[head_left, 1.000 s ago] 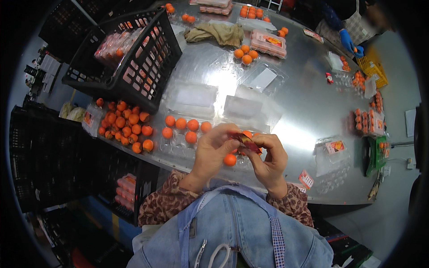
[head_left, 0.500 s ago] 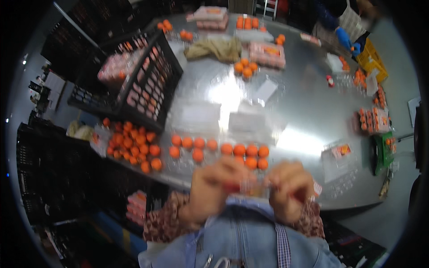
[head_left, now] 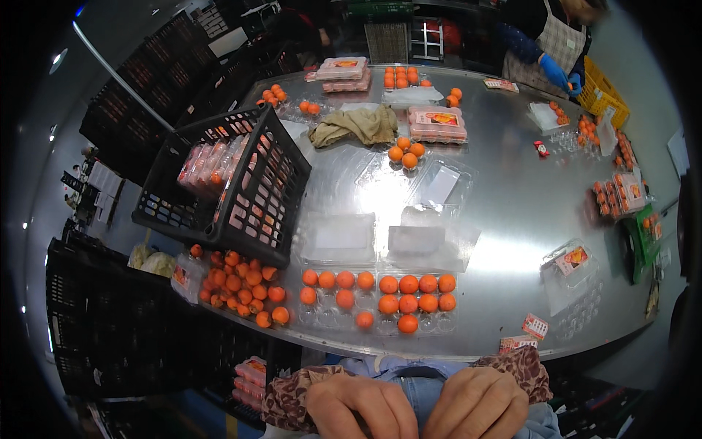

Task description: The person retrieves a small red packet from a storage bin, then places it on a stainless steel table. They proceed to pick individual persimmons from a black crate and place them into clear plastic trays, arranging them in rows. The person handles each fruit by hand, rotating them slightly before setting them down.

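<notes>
At the far left a loose heap of oranges [head_left: 241,285] sits at the table [head_left: 512,219] edge, below a tilted black crate [head_left: 227,190]. Next, the left hand [head_left: 362,406] hangs curled and loosely closed at the person's lap, gripping nothing I can see. Straight up at twelve o'clock lies the clear tray of oranges [head_left: 376,300], its long axis running nine to three. The right hand [head_left: 475,404], likewise curled and empty, sits slightly farther, the tray at eleven o'clock.
</notes>
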{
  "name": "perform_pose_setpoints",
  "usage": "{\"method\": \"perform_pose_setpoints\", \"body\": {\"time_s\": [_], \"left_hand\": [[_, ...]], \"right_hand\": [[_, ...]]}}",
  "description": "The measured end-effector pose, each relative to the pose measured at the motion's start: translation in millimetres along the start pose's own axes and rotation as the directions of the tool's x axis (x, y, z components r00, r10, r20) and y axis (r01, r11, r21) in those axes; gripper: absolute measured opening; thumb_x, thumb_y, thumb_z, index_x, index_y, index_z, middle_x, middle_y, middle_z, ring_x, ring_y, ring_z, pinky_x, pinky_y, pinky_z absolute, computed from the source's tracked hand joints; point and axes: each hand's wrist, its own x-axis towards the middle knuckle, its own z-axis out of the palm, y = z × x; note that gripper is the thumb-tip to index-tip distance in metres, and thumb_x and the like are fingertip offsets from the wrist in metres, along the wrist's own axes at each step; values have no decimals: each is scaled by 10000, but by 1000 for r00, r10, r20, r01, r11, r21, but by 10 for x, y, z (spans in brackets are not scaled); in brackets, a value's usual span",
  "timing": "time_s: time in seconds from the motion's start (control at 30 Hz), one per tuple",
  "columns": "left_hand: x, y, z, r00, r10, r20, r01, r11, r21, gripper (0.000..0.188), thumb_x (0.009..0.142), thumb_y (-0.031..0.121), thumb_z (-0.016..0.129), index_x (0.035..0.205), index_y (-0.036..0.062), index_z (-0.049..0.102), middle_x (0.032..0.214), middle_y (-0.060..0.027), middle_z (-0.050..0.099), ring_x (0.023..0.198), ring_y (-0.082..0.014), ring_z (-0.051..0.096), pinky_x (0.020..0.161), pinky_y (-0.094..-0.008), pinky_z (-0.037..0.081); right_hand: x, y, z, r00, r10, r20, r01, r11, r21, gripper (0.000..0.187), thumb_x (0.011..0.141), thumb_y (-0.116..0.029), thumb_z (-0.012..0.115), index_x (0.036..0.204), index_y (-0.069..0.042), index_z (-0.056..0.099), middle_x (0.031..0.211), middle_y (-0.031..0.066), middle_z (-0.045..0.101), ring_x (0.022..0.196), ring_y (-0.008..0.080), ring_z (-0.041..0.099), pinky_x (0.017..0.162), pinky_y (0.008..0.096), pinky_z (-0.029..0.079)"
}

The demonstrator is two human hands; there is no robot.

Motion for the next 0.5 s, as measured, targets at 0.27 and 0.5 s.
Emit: {"method": "perform_pose_setpoints", "body": {"time_s": [0.27, 0.5], "left_hand": [[28, 10, 246, 995, 97, -26, -94, 991, 92, 104, 798, -31, 738, 850, -59, 652, 905, -209, 642, 800, -340, 653, 689, -378, 598], [-109, 7, 414, 990, 54, -128, -34, 988, 154, 91, 837, -74, 664, 911, -23, 647, 986, -166, 631, 897, -318, 654, 774, -417, 554]], "right_hand": [[25, -45, 132, 1000, -28, 13, 27, 998, 63, 69, 881, 20, 604, 839, 47, 653, 922, 244, 667, 730, 342, 674, 571, 360, 578], [-60, -276, 51, 973, 163, 165, -170, 985, 34, 120, 923, -85, 610, 911, 24, 657, 1059, 213, 665, 873, 351, 683, 700, 412, 583]]}}
